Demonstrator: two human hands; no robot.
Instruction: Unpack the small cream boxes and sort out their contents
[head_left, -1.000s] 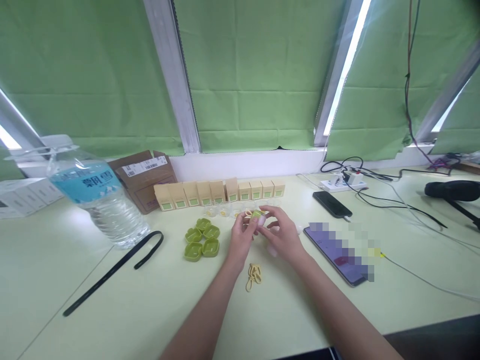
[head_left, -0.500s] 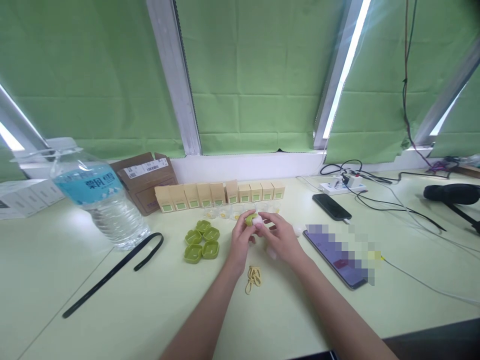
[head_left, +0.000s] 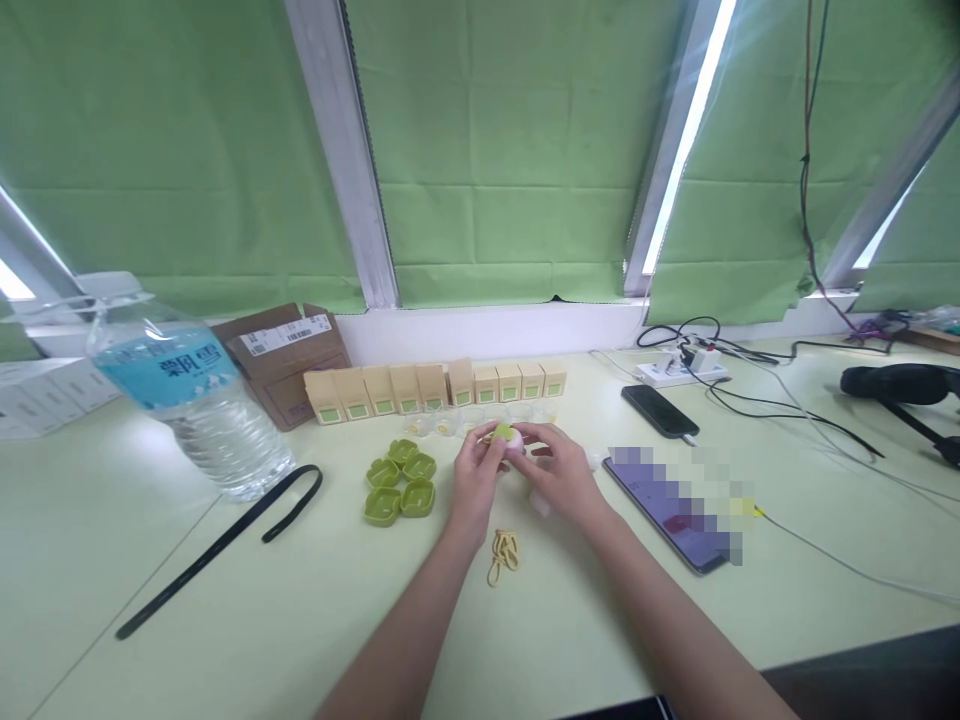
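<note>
Above the table, my left hand (head_left: 473,478) and my right hand (head_left: 564,478) meet with their fingers closed around one small object. It has a green piece (head_left: 503,432) and a rounded whitish piece (head_left: 515,442) against it; my fingers cover much of both. To the left of my left hand sit several small green square cups (head_left: 418,497) in a cluster. Beige cord loops (head_left: 505,552) lie between my forearms. Small clear cups (head_left: 445,422) with yellow marks stand beyond my hands. Under and beside my right hand, whitish translucent pieces (head_left: 539,503) are partly hidden.
A row of small kraft boxes (head_left: 390,390) stands at the back, by an open cardboard box (head_left: 285,365). On the left are a large water bottle (head_left: 199,410) and a black strap (head_left: 217,550). Phones (head_left: 660,410), a power strip (head_left: 681,370) and cables lie right.
The green piece has turned in my fingers and now lies over the top of the whitish piece. The whole view has shifted slightly; the things on the table stay put.
</note>
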